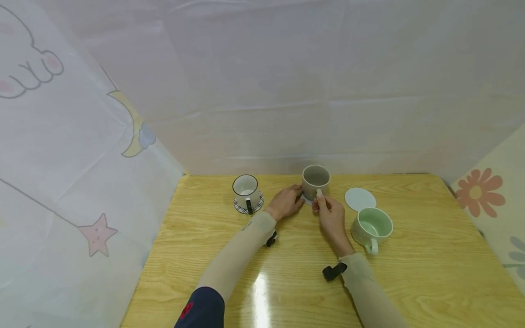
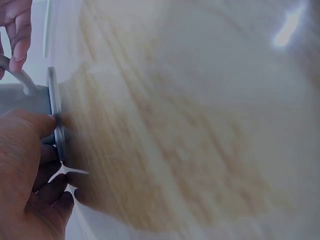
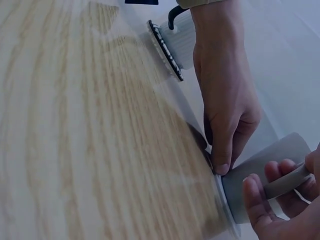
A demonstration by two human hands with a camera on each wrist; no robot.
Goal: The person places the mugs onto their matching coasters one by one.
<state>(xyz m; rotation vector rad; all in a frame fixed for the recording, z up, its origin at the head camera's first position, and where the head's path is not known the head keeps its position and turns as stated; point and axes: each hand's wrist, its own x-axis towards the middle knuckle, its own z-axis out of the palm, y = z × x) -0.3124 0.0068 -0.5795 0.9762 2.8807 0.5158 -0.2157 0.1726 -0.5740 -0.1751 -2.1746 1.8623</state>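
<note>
Pale printed sheets [image 1: 254,91] are hanging behind and beside a wood-grain table [image 1: 213,273]. Near its far edge, a grey mug [image 1: 312,187] is standing upright on a grey coaster [image 1: 307,201], its handle [image 1: 319,193] pointing toward the person. Right hand [image 1: 331,216]: thumb and fingers are closing around the handle and pinching it. Left hand [image 1: 285,202]: thumb and bent fingers are holding the grey coaster by its edge, just beside the mug's base. To the left, a white mug [image 1: 246,189] with black rim and handle is resting on a checked coaster [image 1: 257,207]. To the right, a pale coaster [image 1: 360,199] is lying flat; a green cup [image 1: 371,225] is standing upright just in front of it. Beige sleeves [image 1: 242,250] are covering both forearms.
</note>
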